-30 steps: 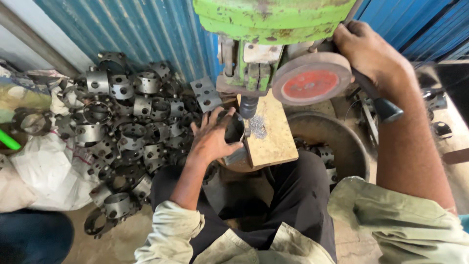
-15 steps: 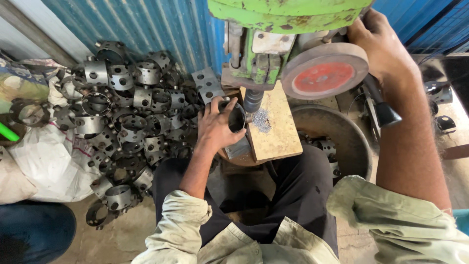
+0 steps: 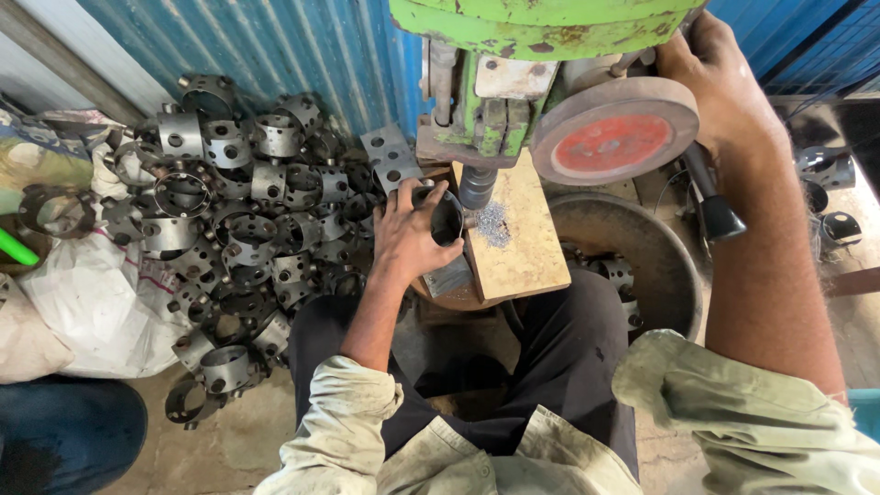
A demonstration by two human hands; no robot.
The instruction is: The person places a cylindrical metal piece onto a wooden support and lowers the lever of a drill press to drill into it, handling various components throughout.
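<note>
Right now my left hand [image 3: 406, 236] is closed around a dark metal ring [image 3: 445, 216], fingers curled over its rim, holding it on the wooden board [image 3: 518, 247] just beside the drill chuck [image 3: 477, 186], with shiny metal shavings [image 3: 493, 223] lying next to it. My right hand [image 3: 720, 87] is up high, gripping the feed handle of the green drill press [image 3: 541, 23] behind the round red-faced wheel [image 3: 614, 130]. To my left, a big heap of drilled metal rings [image 3: 229, 211] lies against the blue corrugated wall [image 3: 275, 46]
</note>
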